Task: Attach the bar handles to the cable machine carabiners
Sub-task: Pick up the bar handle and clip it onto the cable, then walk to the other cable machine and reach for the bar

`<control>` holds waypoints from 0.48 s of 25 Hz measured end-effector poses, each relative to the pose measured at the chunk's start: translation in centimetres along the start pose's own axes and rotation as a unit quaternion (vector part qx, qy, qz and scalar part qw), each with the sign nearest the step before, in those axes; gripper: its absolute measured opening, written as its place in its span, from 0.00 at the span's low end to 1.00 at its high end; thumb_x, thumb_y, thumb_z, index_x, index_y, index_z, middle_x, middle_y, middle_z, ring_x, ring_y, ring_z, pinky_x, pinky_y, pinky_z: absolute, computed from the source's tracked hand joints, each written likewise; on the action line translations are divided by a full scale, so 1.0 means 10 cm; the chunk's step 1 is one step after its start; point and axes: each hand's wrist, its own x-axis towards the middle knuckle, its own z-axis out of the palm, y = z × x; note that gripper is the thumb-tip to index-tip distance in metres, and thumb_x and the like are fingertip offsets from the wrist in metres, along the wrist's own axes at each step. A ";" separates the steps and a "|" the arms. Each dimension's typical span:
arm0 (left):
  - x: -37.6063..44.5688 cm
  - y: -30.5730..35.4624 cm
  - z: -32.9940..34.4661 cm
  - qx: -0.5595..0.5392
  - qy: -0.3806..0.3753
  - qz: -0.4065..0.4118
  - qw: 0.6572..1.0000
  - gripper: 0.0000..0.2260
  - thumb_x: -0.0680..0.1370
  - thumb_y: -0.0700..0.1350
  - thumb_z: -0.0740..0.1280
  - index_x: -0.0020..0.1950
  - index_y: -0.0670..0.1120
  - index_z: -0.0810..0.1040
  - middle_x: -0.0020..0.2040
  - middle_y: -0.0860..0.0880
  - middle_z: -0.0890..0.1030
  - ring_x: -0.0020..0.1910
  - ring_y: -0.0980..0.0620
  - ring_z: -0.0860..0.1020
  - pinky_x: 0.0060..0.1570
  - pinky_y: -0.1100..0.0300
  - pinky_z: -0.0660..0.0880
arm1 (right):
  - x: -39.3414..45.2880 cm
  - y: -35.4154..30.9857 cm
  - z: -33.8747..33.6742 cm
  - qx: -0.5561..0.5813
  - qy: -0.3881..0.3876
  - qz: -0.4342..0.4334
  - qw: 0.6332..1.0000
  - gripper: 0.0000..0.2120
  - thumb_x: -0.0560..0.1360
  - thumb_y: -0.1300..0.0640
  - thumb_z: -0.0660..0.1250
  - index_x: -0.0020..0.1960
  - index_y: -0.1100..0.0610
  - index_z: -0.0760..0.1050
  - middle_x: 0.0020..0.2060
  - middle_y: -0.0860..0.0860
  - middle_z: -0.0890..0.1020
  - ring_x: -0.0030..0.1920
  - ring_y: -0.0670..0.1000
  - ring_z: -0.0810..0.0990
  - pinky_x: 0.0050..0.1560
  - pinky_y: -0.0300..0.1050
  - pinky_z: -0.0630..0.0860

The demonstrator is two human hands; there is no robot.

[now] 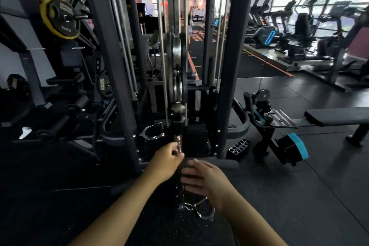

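Note:
The cable machine's carabiner (178, 146) hangs on a short chain under the black cable stopper (177, 112), low between the uprights. My left hand (166, 161) pinches the lower end of the carabiner. My right hand (203, 179) is just below and to the right, fingers curled around a black bar handle (188, 163), which is blurred and partly hidden by the hand. A chrome stirrup handle (201, 208) with a clip lies on the floor beneath my right hand. Another chrome stirrup handle (152, 131) rests against the machine frame left of the carabiner.
Dark uprights (229, 66) and steel guide rods frame the weight stack. A yellow 15 kg plate (60, 18) hangs on the rack at upper left. A black bench (337, 116) stands at right, with a footplate unit (279, 118) and a holed black block (238, 147) nearby. Treadmills line the windows.

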 end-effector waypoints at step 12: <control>-0.57 1.38 0.45 0.067 -0.126 0.298 0.944 0.08 0.80 0.48 0.67 0.58 0.51 0.82 0.55 0.53 0.82 0.53 0.53 0.80 0.56 0.54 0.77 | -2.13 -0.35 -0.79 -0.407 0.445 -0.252 0.757 0.12 0.82 0.52 0.67 0.61 0.54 0.82 0.57 0.53 0.87 0.59 0.55 0.84 0.60 0.50 0.79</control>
